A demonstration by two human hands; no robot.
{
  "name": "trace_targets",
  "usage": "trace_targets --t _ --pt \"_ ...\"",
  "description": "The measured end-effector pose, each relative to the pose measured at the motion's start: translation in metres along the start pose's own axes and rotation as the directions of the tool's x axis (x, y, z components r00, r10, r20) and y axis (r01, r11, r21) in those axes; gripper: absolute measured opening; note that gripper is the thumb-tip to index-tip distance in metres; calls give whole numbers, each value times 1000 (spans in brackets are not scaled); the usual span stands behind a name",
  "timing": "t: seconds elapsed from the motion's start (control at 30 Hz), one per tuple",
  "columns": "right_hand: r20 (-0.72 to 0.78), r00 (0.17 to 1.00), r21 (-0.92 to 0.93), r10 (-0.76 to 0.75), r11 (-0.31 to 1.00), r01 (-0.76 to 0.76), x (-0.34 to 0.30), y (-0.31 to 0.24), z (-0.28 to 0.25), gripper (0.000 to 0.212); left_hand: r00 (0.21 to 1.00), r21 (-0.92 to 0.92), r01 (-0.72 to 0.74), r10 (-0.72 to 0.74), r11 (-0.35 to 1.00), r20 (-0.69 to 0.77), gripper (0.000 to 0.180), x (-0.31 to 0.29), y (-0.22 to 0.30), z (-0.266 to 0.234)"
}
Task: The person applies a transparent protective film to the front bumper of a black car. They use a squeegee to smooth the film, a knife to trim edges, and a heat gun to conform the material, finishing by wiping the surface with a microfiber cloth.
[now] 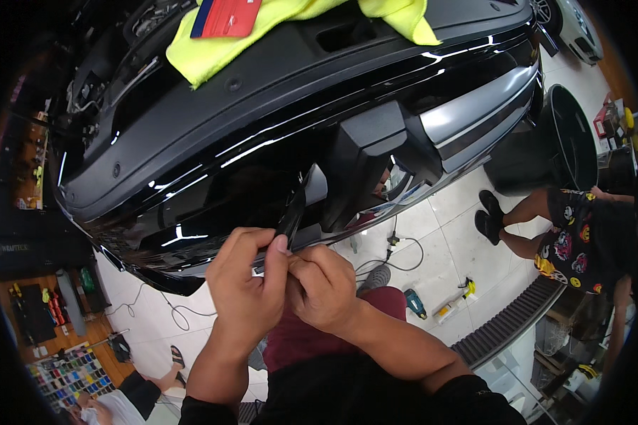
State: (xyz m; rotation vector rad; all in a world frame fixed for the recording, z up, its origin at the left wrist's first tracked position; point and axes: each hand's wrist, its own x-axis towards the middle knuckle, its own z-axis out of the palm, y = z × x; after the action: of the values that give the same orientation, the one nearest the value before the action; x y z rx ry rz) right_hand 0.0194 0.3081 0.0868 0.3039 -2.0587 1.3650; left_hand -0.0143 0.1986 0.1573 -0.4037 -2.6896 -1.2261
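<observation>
A person's left hand point(244, 280) pinches a narrow black strip point(291, 212) between thumb and forefinger at the lower edge of a glossy black car bumper point(213, 170); the right hand point(324, 285), fingers curled tight, presses against it just beside the strip's lower end. The strip stands nearly upright, its long axis running from the fingertips up and slightly right against the bumper. A yellow cloth point(213, 49) and red card point(227, 18) lie above; another person point(574, 237) crouches at right.

Two hands point(244, 283) point(322, 283), one black bumper point(213, 163), one yellow cloth point(213, 53) (one red card point(227, 18) on it), one cordless drill point(415, 304)
</observation>
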Motion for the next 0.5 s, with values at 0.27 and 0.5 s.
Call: trace_targets --t 0.27,0.5 --pt "168 978 114 120 984 -140 -8 -18 1 30 992 -149 126 -128 981 -4 9 15 -28 -14" --pt "376 830 413 412 728 -548 8 -36 -78 25 984 -99 170 -174 980 -31 11 14 -36 -18"
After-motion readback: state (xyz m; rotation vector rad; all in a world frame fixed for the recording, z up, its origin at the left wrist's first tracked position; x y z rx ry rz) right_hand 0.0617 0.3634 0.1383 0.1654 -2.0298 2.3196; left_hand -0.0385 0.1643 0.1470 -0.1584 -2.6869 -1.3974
